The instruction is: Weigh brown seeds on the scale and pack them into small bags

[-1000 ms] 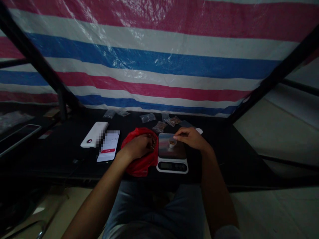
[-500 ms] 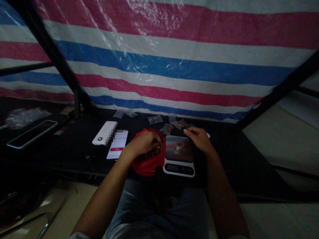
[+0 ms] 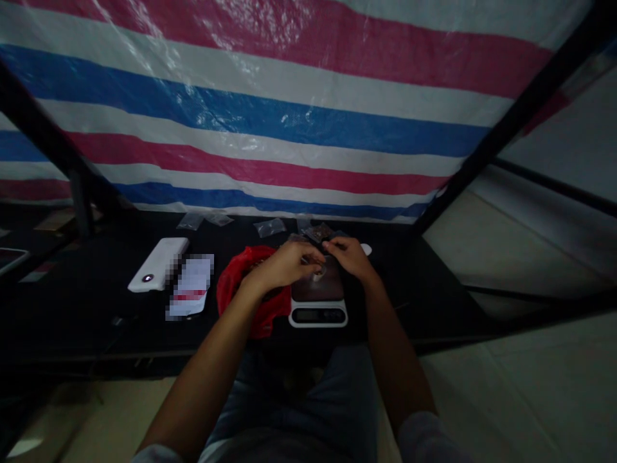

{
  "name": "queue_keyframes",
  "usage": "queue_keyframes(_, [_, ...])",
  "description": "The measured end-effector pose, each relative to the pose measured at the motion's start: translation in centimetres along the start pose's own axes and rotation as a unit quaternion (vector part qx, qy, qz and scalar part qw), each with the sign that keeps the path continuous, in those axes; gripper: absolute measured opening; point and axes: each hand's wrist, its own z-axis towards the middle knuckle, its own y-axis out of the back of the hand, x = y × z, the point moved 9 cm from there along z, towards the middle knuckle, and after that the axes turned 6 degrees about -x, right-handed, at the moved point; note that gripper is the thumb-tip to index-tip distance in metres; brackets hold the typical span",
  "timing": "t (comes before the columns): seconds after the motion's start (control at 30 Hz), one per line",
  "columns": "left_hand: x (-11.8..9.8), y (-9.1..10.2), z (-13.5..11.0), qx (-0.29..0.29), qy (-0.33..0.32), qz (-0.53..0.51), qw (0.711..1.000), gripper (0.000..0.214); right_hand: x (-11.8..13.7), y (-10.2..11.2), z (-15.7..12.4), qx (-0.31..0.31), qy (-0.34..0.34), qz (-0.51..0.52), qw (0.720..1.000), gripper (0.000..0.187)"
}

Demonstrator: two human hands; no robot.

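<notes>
A white kitchen scale (image 3: 313, 314) with a dark weighing plate sits at the table's front edge. On the plate stands a small pale cup (image 3: 318, 275) with a little brown matter inside. My left hand (image 3: 289, 262) reaches across the red plastic bag (image 3: 234, 276) to the cup, its fingertips pinched just above the rim; what they hold is too small to name. At the plate's far right corner hovers my right hand (image 3: 351, 256), thumb and fingertips pressed together, their contents unclear. Small brown pieces show in the bag's mouth, mostly hidden by my left forearm.
Small clear bags (image 3: 270, 227) lie along the back of the table, and one bag with brown contents (image 3: 321, 231) is behind the scale. A white power bank (image 3: 159, 263) and a phone (image 3: 193, 286) lie left. A striped plastic sheet (image 3: 270, 141) hangs behind.
My left hand has come out of the red bag and moved right, over the cup on the scale. My right hand remains near the scale's far corner. The view has swung right.
</notes>
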Motion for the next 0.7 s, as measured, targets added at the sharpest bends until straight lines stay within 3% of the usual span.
queue_keyframes(0.3, [-2.2,-0.8,0.1,0.052,-0.042,0.147,0.987,0.020,-0.3,-0.3,0.0,0.005,0.002,-0.002,1.000,0.038])
queue_keyframes(0.7, [-2.0,-1.4,0.1,0.089,-0.047,0.143,0.985,0.023,-0.2,-0.3,0.0,0.008,0.007,-0.011,1.000,0.039])
